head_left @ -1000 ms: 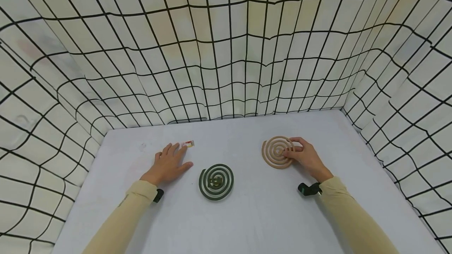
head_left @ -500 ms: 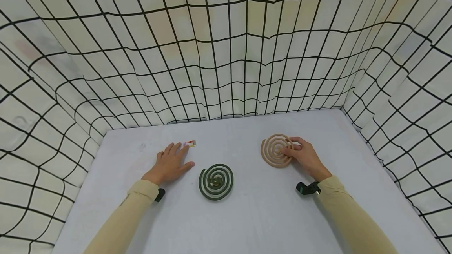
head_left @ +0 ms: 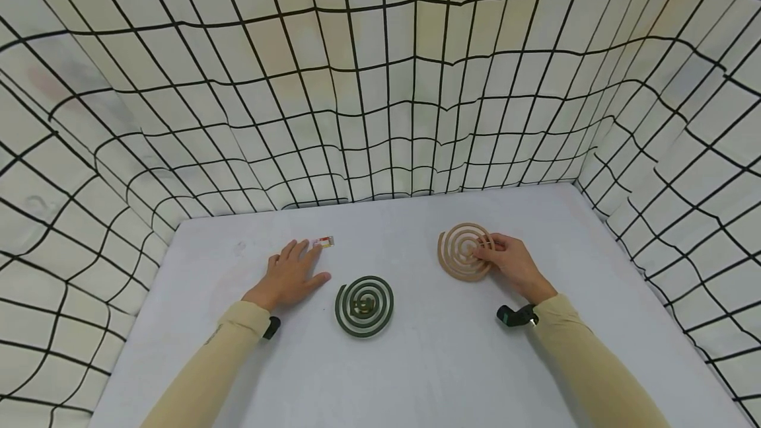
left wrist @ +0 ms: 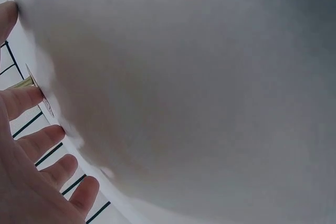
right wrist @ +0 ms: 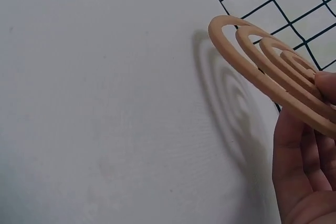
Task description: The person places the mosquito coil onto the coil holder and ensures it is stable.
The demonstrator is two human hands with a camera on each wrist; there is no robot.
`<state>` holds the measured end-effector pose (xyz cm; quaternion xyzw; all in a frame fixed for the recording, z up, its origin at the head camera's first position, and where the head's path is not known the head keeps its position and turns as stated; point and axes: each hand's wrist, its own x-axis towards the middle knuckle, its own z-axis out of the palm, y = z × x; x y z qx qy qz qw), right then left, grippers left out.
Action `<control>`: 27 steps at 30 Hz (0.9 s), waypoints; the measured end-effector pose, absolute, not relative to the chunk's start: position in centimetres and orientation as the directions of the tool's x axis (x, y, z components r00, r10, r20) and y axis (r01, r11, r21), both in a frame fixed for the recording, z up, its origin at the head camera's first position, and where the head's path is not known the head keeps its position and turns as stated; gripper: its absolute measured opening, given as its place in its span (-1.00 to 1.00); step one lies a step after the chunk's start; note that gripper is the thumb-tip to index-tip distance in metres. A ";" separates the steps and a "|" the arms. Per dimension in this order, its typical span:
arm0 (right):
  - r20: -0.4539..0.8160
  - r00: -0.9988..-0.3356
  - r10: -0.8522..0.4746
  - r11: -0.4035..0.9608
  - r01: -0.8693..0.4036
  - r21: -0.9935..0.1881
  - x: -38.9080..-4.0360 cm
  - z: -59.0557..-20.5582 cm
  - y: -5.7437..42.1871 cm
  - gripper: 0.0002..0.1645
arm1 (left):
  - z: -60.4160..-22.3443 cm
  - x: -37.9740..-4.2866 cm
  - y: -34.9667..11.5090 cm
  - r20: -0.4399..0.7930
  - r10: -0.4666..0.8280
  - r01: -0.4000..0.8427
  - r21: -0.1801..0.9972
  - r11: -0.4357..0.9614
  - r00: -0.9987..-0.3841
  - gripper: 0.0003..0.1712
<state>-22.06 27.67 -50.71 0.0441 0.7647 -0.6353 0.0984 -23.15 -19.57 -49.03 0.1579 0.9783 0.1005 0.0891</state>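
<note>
In the head view my right hand pinches a tan mosquito coil at its right side, thumb near the centre. The right wrist view shows this coil tilted and raised off the surface, casting a shadow. My left hand is spread on the table with fingers extended; its index fingertip touches a small red, yellow and white packet. From the left wrist, the packet is seen edge-on under a fingertip. A dark green mosquito coil lies flat between the hands, with a small dark olive piece over its centre.
A white table bears everything. Behind it and on both sides rise pale walls with a black grid. Black wrist devices sit at both cuffs.
The tan coil has risen slightly and shifted a little left in my right hand. My left hand has slid slightly right, and the packet has moved right with it. The green coil stays put.
</note>
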 end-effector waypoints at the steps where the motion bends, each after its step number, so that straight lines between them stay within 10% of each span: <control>1: -0.208 -0.977 -0.053 0.195 0.194 -0.961 -22.0 -50.6 27.6 -0.34 | -49.0 -23.2 -19.5 -0.142 0.328 0.292 0.227 0.929 -0.934 -0.12; 27: -0.201 -0.975 -0.096 -0.017 0.203 -0.979 -22.5 -49.8 26.6 -0.48 | -49.5 -23.9 -18.7 -0.153 0.354 0.318 0.215 0.923 -0.923 -0.12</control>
